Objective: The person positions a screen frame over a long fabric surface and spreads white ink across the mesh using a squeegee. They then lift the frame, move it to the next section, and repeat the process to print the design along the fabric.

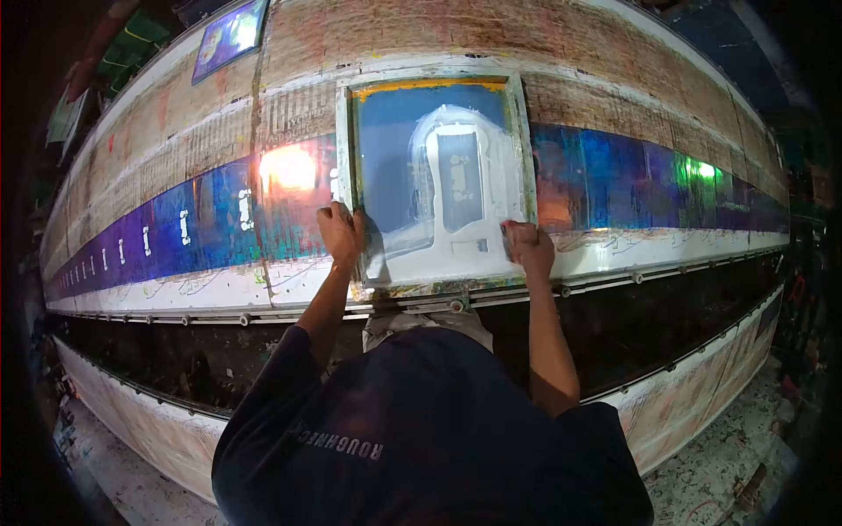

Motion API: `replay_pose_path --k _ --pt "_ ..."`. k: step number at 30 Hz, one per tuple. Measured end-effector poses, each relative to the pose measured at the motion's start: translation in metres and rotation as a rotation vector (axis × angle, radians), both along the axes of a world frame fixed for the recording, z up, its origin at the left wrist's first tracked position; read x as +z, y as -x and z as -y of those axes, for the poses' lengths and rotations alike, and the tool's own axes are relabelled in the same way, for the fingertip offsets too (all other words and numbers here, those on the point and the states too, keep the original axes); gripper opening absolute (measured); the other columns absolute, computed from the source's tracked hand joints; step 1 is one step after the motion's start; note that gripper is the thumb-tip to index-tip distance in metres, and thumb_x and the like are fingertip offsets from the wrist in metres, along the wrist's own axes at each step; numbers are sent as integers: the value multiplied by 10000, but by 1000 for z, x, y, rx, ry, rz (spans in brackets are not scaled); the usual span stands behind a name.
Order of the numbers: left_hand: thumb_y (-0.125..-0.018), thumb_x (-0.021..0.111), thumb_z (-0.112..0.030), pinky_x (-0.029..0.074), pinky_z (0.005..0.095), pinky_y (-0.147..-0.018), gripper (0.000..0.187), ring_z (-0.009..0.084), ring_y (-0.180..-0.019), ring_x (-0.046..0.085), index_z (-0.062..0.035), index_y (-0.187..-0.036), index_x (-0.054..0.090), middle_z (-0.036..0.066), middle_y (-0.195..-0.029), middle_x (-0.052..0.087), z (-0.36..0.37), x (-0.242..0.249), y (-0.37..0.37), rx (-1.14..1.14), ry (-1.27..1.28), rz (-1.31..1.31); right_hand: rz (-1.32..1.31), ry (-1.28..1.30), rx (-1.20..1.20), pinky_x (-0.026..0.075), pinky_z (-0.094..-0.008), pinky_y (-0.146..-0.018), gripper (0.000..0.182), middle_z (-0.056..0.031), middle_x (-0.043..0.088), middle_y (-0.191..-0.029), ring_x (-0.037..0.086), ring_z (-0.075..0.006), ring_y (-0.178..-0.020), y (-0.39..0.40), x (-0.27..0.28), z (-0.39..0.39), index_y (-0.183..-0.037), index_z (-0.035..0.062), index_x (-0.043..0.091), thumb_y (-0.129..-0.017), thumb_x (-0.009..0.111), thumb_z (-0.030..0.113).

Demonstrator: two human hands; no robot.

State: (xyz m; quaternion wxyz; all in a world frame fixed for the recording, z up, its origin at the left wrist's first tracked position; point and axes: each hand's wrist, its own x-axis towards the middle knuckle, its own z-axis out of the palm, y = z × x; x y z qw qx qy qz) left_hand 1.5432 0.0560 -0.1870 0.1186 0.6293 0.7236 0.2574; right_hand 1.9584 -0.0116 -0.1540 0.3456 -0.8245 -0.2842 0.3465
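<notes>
A screen printing frame (347, 158) lies flat on the long table in front of me. Its mesh (386, 131) is blue-grey, with white ink (456, 238) spread in an arch around a stencil window (460, 180). My left hand (342, 235) is closed around the frame's left side, near its lower corner. On the opposite side, my right hand (531, 250) is curled closed at the frame's right edge. A small dark reddish spot shows by its fingertips; I cannot make out what it is.
A shiny blue-purple strip (605, 180) runs along the table (605, 254), with a row of white printed marks (246, 209) at left. A rail with round stops (456, 306) follows the near edge. A framed picture (230, 39) lies at upper left. Another table (702, 403) stands behind me.
</notes>
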Motion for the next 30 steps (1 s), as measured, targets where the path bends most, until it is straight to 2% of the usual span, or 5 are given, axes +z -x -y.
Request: replay_pose_path --k 5,16,20,23,30 --pt "-844 767 -134 441 500 -782 324 389 -898 526 -3 -1016 527 205 -964 498 6 1 -14 142 7 102 1035 133 435 534 -526 -812 191 -157 611 -939 628 -373 -942 86 3 11 -1011 42 688 -853 693 150" --pt "-867 749 -136 426 503 -811 330 390 -951 497 12 -1044 514 213 -1019 472 -2 16 -13 135 100 183 878 -284 1257 517 -479 -883 298 -26 717 -922 646 -266 -886 88 57 -217 -1117 254 771 -876 674 108" --pt "-866 741 -162 421 518 -844 364 410 -976 493 28 -1079 515 226 -1029 475 0 14 -14 134 133 175 828 -305 1051 504 -476 -796 249 -79 706 -1041 609 -320 -888 70 -36 -165 -1010 111 748 -764 718 81" --pt "-856 738 -168 417 518 -869 386 416 -999 498 30 -1107 522 237 -1052 483 -2 23 -19 157 116 136 747 -195 927 511 -450 -964 327 -87 672 -1098 615 -338 -1120 90 5 -56 -1006 71 716 -691 694 -13" --pt "-861 714 -171 428 484 -865 358 359 -922 548 -28 -1134 530 174 -979 544 -1 11 -3 85 183 197 613 -261 955 522 -419 -956 194 -114 751 -1059 668 -307 -1052 37 54 -36 -862 136 771 -766 689 -11"
